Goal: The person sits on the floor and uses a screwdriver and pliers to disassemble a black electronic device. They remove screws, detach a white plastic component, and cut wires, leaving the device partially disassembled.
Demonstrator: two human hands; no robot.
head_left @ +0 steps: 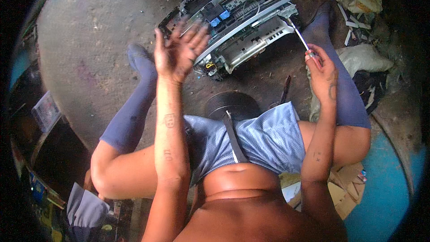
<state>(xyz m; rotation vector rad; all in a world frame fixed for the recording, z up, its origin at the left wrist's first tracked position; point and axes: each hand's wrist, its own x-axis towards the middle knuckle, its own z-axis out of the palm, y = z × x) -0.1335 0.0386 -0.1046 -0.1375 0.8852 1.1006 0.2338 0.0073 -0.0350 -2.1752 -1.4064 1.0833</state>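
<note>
- We see the machine [244,28] lying at upper centre of the frame, its innards bare.
- Our left hand [181,54], left of centre, is wide open, palm up and holding nothing, fingers blurred before the machine's left end.
- Our right hand [321,67], right of centre, grips the screwdriver [300,36]; its tip meets the machine's right end, though we cannot tell whether they touch.

Shiny metal screwdriver shaft [300,37]; rough, matt floor [89,31]

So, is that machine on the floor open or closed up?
Open: the machine has no cover over its top here, so blue parts and a silver bar show.
</note>
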